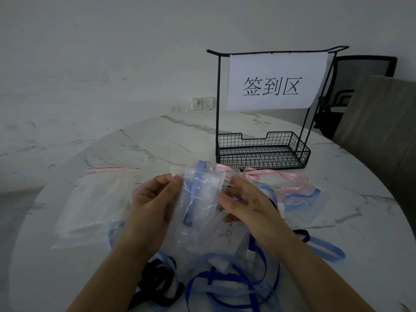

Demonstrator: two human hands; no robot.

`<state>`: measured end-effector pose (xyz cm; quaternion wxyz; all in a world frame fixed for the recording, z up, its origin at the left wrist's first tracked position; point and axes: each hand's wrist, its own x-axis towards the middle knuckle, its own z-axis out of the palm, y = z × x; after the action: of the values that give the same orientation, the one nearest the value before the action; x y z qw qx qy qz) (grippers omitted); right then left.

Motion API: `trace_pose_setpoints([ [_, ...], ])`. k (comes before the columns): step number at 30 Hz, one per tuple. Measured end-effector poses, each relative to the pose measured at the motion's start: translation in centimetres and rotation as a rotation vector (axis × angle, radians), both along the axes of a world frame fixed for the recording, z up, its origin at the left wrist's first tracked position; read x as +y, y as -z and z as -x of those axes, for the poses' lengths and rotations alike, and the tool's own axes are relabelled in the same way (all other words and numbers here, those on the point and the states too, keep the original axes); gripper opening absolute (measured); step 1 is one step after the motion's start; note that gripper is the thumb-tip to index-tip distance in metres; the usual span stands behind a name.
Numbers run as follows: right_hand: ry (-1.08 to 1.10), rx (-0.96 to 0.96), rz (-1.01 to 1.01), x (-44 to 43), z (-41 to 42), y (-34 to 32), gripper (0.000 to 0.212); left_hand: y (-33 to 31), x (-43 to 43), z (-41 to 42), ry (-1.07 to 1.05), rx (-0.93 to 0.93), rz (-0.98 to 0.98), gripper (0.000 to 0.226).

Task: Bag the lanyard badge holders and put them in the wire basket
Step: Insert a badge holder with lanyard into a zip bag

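Above the table I hold a clear zip bag (199, 199) with a badge holder and its light-blue lanyard (192, 194) inside. My left hand (150, 208) pinches the bag's left top edge. My right hand (245, 203) grips its right top edge. Below and around the bag lies a heap of loose lanyards (227, 287) in blue, light blue, black and pink. The black wire basket (261, 154) stands behind, and nothing shows inside it.
A spare clear zip bag (96, 203) with a red seal lies to the left on the round marble table (157, 140). A paper sign (274, 82) hangs on the basket's tall frame. Chairs (371, 104) stand at the right, behind the table.
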<state>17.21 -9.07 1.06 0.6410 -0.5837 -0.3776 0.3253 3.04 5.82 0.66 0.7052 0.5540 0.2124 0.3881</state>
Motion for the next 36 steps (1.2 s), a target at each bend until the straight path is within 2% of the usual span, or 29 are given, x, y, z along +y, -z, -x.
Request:
trace_pose_setpoints([
  [2,0.077,-0.017,0.003,0.0,0.0,-0.1,0.015,-0.1,0.1,0.1,0.004,-0.016,0.008,0.018],
  [3,0.117,-0.019,-0.023,0.0,-0.1,-0.1,0.013,-0.1,0.1,0.1,0.019,-0.035,0.012,0.015],
  [7,0.206,0.035,-0.177,-0.4,-0.4,-0.7,0.026,-0.4,-0.3,0.0,0.099,-0.08,-0.031,0.025],
  [12,0.154,0.11,-0.266,-0.6,-0.7,-0.7,0.02,-0.4,-0.8,0.0,0.055,-0.1,-0.114,0.029],
  [15,0.032,0.029,-0.178,-0.6,-0.5,-0.9,0.035,-0.5,-0.9,0.0,0.091,-0.155,-0.085,0.02],
  [18,-0.019,-0.059,-0.027,-0.4,-0.1,-1.0,0.04,-0.6,-0.8,-0.1,0.091,-0.174,-0.016,0.017],
  [21,-0.041,-0.003,0.046,-0.7,-0.3,-1.1,0.025,-0.4,-0.7,-0.2,0.096,-0.152,0.048,0.017],
  [24,-0.128,0.066,0.098,-1.2,-0.4,-1.2,0.02,0.1,-0.5,-0.4,0.125,-0.121,0.103,0.018],
  [27,-0.032,-0.063,0.077,-0.7,-0.4,-0.8,0.022,0.5,-0.3,-0.4,0.128,-0.096,0.089,0.018],
  [31,0.112,-0.045,0.048,-0.3,-0.6,-0.4,0.033,0.7,-0.4,-0.6,0.15,-0.1,0.039,0.024],
  [36,0.202,-0.046,-0.055,-0.2,-0.4,-0.5,0.021,0.6,-0.9,-0.8,0.107,-0.1,-0.006,0.025],
])
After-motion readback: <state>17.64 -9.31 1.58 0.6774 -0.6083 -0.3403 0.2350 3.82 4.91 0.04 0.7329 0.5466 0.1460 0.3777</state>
